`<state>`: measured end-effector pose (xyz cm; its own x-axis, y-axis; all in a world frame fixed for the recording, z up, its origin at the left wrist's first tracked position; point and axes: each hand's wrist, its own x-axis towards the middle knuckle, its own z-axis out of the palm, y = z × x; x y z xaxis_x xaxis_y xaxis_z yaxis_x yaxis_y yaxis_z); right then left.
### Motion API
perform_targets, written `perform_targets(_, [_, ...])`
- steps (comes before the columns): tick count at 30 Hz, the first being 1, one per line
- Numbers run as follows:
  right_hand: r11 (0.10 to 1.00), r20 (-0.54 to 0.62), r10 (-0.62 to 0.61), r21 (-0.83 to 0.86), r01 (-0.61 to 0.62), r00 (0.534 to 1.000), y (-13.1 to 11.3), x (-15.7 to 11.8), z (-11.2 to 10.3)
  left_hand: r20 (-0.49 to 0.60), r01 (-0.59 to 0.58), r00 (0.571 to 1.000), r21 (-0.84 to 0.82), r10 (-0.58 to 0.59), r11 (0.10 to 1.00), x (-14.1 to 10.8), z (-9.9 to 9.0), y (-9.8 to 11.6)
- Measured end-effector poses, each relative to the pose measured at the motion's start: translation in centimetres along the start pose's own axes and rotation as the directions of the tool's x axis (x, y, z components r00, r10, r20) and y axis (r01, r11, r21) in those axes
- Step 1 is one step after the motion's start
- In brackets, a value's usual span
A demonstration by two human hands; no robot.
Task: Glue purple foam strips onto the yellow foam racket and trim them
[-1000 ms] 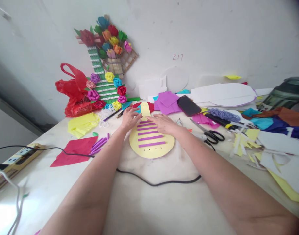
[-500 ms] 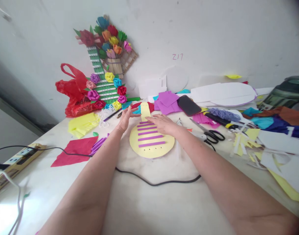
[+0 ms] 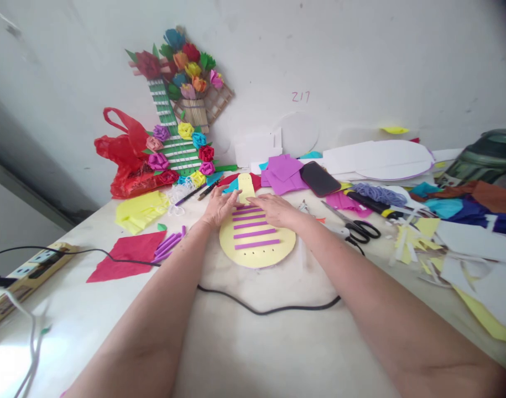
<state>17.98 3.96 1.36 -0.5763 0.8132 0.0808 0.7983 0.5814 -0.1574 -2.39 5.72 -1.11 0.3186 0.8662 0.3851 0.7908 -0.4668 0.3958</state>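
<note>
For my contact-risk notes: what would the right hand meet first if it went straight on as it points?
Probably the left hand, facing it across the neck of the yellow cutout. Depth is unclear, so the right hand may already touch the cutout.

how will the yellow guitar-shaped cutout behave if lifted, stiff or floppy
The yellow guitar-shaped cutout is probably fairly stiff, as its round body lies flat without visible creases. Its thin profile suggests it's light for its size. The neck might flex first, being much narrower than the body.
</note>
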Motion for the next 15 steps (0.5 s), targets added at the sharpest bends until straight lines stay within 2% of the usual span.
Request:
perform_targets(3, [0.998, -0.09, -0.027, 0.05, 0.032, 0.996, 1.0, 0.2, 0.1, -0.004, -0.022, 1.0, 0.023, 0.022, 0.999, -0.1, -0.2, 0.3])
perform_targets(5, [0.998, -0.108, -0.03, 0.056, 0.036, 0.994, 1.4, 0.2, 0.1, -0.012, -0.024, 1.0, 0.017, 0.024, 1.0, -0.1, -0.3, 0.6])
perform_targets(8, [0.999, -0.084, -0.009, 0.045, 0.013, 0.996, 1.5, 0.1, 0.0, -0.025, -0.008, 1.0, -0.019, 0.008, 1.0, -0.2, -0.3, 0.9])
perform_targets(15, [0.999, -0.027, 0.009, 0.031, -0.008, 1.0, 1.3, -0.1, 0.1, -0.134, 0.107, 0.981, -0.222, -0.139, 0.969, -0.1, -0.5, 0.4])
